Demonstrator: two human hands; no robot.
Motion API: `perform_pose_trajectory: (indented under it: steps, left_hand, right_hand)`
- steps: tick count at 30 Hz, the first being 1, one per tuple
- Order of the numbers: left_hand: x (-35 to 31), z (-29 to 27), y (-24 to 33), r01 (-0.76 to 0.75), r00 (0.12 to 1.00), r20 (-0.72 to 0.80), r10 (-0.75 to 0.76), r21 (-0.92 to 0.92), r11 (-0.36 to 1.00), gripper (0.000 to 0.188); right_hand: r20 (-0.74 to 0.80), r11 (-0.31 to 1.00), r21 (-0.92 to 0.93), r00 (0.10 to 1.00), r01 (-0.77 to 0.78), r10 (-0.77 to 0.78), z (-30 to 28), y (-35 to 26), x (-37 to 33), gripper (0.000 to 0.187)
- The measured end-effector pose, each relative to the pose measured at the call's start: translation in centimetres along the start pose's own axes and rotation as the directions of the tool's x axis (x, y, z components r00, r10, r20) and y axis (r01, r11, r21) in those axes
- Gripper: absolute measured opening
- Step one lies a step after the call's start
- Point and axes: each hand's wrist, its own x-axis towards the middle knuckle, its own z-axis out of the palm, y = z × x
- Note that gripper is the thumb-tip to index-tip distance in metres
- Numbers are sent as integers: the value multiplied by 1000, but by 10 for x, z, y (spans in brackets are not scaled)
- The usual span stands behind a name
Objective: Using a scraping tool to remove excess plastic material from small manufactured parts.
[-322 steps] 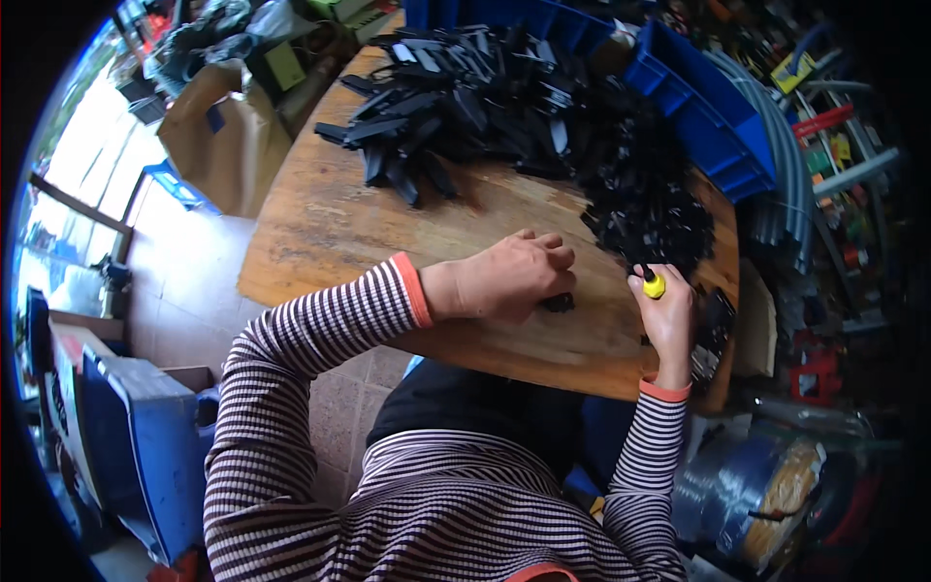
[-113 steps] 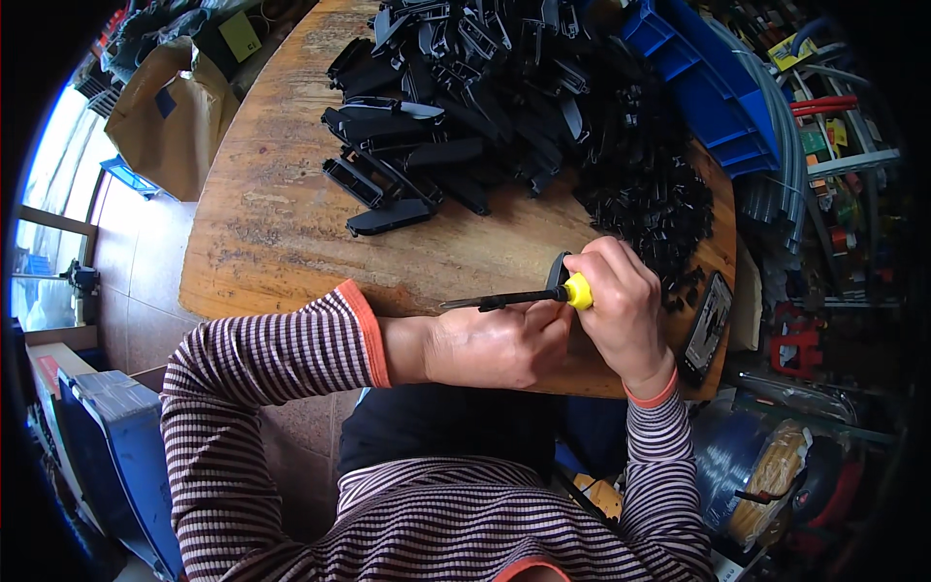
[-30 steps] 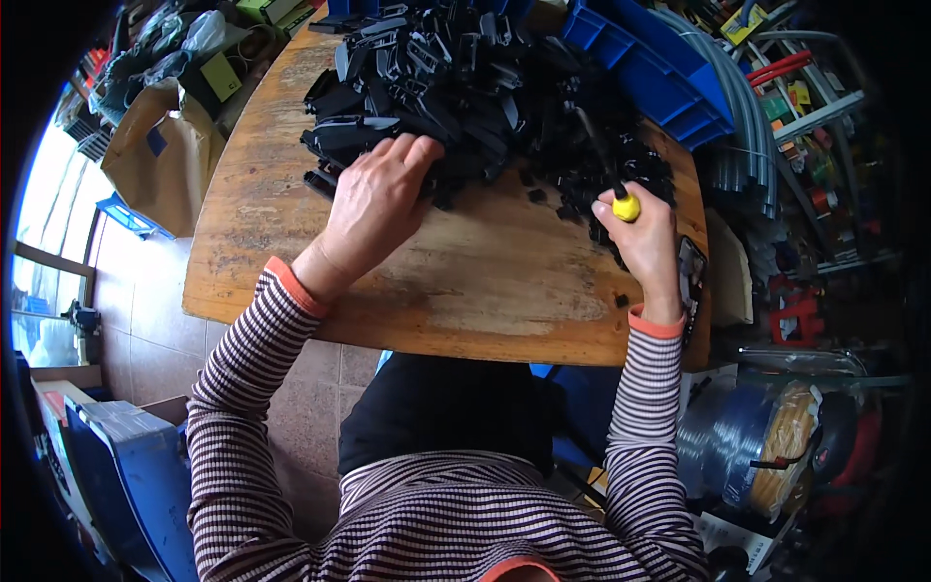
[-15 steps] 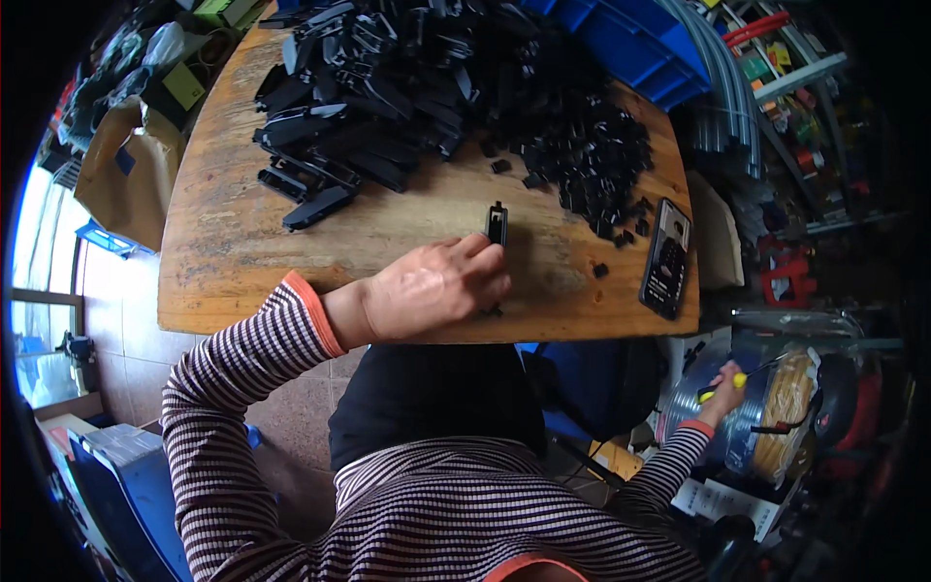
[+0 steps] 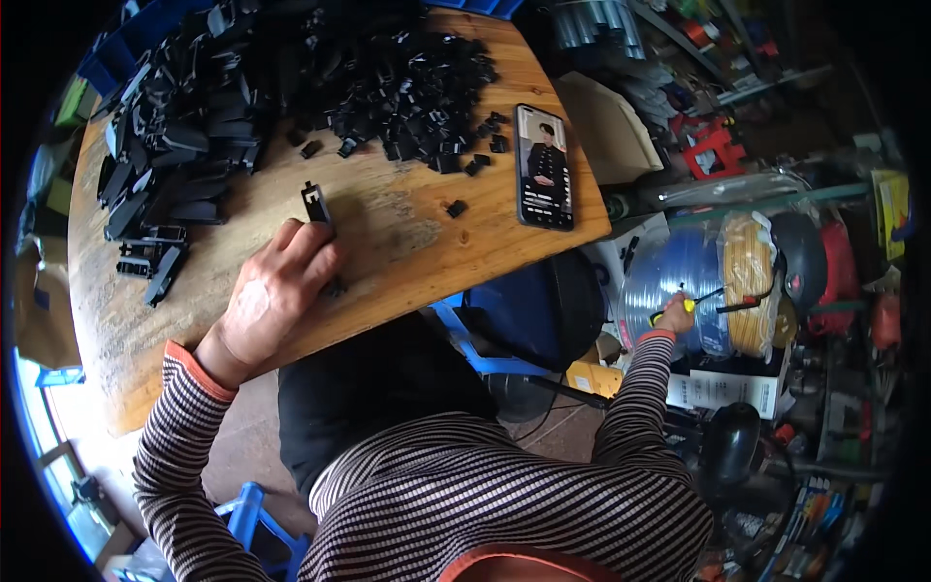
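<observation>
At the near edge of the table, my left hand (image 5: 283, 276) is closed around a narrow black plastic part (image 5: 315, 204), pressing it against the wood. Its far end, with a slot, shows past my fingers; the rest is mostly hidden under them. Out to the right, off the table, my right hand (image 5: 674, 315) grips a screwdriver (image 5: 690, 306) with a yellow and black handle. Its thin dark shaft points right, in front of wrapped coils. Long black plastic parts (image 5: 189, 141) lie heaped at the far left, beside a pile of small black clips (image 5: 417, 112).
A lit phone (image 5: 545, 175) lies at the right side of the wooden table (image 5: 417, 228). Coils of clear tubing (image 5: 669, 276) and yellow hose (image 5: 747, 262) stand to the right. A red stool (image 5: 713, 150) is behind them; a blue stool (image 5: 250, 519) stands below left.
The view has swung right, so the table appears shifted left and tilted. My left hand still holds the black part on the table; my right hand still grips the screwdriver near the coils.
</observation>
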Motion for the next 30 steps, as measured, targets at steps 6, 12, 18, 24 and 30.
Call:
perform_pose_trajectory:
  steps: [6,12,18,24,30]
  left_hand:
    - [4,-12,2,129,991,19,-130,29,991,29]
    - [3,6,-2,86,996,23,-88,78,993,20]
    - [-11,7,2,43,999,-25,-41,102,994,22]
    - [-6,0,5,71,997,34,-76,134,988,24]
    - [0,3,-10,14,1000,-7,-13,164,986,26]
  right_hand:
    - [47,990,110,994,88,-94,93,71,32,11]
    - [181,327,-919,973,219,-142,144,128,42,35]
    - [223,328,-917,974,225,-42,159,61,33,34]
    - [233,262,-940,972,218,24,160,36,20,35]
    - [243,604,-690,913,400,-328,138,50,101,40]
